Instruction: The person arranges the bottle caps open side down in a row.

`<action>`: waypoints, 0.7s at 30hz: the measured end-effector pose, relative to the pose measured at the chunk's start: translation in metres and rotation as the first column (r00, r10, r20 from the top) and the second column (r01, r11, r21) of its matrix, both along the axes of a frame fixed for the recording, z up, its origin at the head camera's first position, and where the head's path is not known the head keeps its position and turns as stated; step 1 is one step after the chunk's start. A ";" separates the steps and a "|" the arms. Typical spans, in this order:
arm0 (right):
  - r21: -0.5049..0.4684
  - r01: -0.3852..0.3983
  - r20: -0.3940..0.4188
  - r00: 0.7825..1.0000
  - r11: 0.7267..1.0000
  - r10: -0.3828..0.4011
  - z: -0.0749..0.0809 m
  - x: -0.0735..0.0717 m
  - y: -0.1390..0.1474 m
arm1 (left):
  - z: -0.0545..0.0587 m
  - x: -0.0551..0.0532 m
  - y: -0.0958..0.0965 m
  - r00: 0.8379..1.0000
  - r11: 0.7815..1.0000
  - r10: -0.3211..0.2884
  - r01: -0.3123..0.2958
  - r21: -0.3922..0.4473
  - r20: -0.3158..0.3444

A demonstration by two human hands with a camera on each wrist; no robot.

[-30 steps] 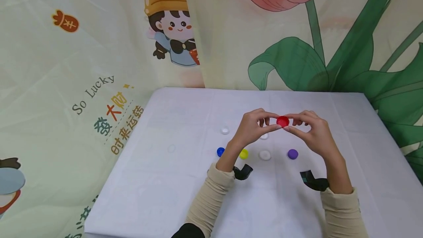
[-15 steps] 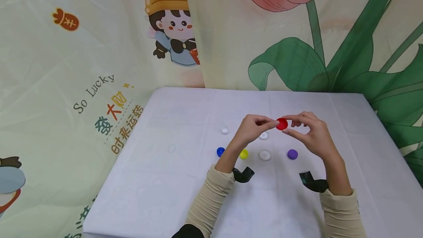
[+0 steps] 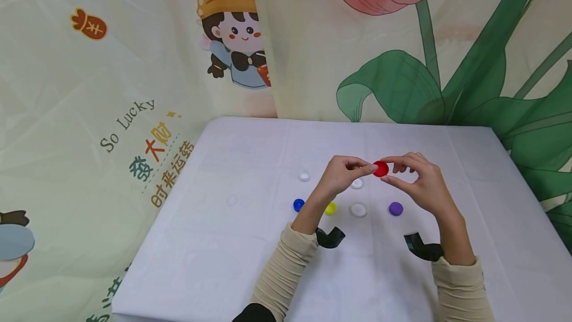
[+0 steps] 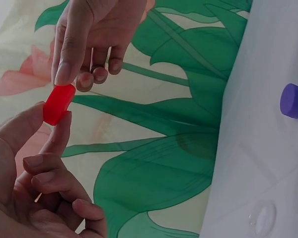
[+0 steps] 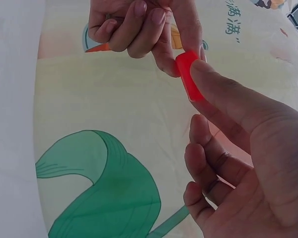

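Both hands hold one small, round red cap (image 3: 381,168) in the air above the far part of the table. My left hand (image 3: 340,177) pinches its left edge between thumb and forefinger. Thumb and forefinger of my right hand (image 3: 423,179) grip it from below and above. Seen from the left wrist, the red cap (image 4: 58,104) is a thick, short disc caught between both hands' fingertips. The right wrist view shows the red cap (image 5: 187,76) edge-on, the right thumb on its side; the remaining fingers of both hands are loosely bent.
On the white-covered table (image 3: 201,257) lie a blue cap (image 3: 298,205), a yellow cap (image 3: 330,208), a purple cap (image 3: 395,208) and several whitish round pieces such as this one (image 3: 358,210). Printed cloth (image 3: 304,63) hangs behind the table.
The left thumb and forefinger have closed together onto the cap's left edge. The cap has tilted, its hollow-looking face giving way to a flatter one, and has dropped slightly.
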State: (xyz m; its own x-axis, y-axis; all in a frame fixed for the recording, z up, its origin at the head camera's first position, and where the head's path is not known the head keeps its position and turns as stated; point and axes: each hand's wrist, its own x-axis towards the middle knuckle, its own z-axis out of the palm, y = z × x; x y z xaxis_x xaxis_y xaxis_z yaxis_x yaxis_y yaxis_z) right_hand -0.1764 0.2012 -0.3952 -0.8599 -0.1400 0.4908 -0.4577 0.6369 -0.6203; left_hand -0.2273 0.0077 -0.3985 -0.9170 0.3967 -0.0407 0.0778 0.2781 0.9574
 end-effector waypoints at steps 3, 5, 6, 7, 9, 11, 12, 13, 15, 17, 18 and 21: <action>-0.007 0.003 0.007 1.000 1.000 -0.003 -0.001 -0.001 0.000 | 0.000 0.000 0.000 1.000 1.000 0.004 -0.004 0.003 -0.010; -0.007 0.004 0.012 1.000 1.000 -0.004 -0.002 -0.001 -0.001 | -0.001 0.000 0.000 1.000 1.000 0.007 -0.007 0.004 -0.019; -0.006 0.004 0.013 1.000 1.000 -0.004 -0.002 -0.001 -0.001 | -0.001 0.000 0.000 1.000 1.000 0.010 -0.010 0.001 -0.022; -0.004 0.005 0.017 1.000 1.000 -0.005 -0.003 -0.002 0.000 | -0.001 0.000 0.000 1.000 1.000 0.014 -0.014 0.000 -0.027; 0.001 0.009 0.025 1.000 1.000 -0.009 -0.004 -0.002 0.000 | -0.002 0.000 0.000 0.999 1.000 0.021 -0.021 -0.003 -0.046; 0.007 0.017 0.044 0.999 1.000 -0.017 -0.005 -0.002 0.001 | -0.003 0.000 0.000 0.996 1.000 0.027 -0.027 -0.004 -0.080; 0.010 0.018 0.052 0.998 1.000 -0.019 -0.005 -0.002 0.001 | -0.003 0.000 0.000 0.994 1.000 0.027 -0.028 -0.003 -0.105; 0.011 0.022 0.065 0.998 1.000 -0.022 -0.006 -0.002 0.002 | -0.004 0.000 0.000 0.990 1.000 0.028 -0.028 -0.001 -0.136; 0.011 0.025 0.090 0.996 1.000 -0.026 -0.007 -0.002 0.002 | -0.005 -0.001 -0.001 0.977 1.000 0.029 -0.028 0.010 -0.210; 0.001 0.016 0.113 0.993 1.000 -0.016 -0.008 -0.002 0.003 | -0.006 -0.001 -0.001 0.957 0.999 0.031 -0.025 0.025 -0.288; -0.005 0.012 0.127 0.992 1.000 -0.011 -0.009 -0.002 0.003 | -0.006 -0.001 -0.001 0.944 0.999 0.032 -0.023 0.033 -0.329; -0.019 0.004 0.161 0.987 1.000 -0.001 -0.009 -0.004 0.003 | -0.007 -0.001 -0.001 0.891 0.999 0.038 -0.020 0.045 -0.453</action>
State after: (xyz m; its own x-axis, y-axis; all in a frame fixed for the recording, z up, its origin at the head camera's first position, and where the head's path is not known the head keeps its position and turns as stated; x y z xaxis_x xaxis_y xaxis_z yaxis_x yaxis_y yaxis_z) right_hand -0.1803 0.2043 -0.4046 -0.9281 -0.1296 0.3490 -0.3497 0.6249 -0.6980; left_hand -0.2287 0.0065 -0.4053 -0.8433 0.3628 0.3965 0.4983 0.2513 0.8298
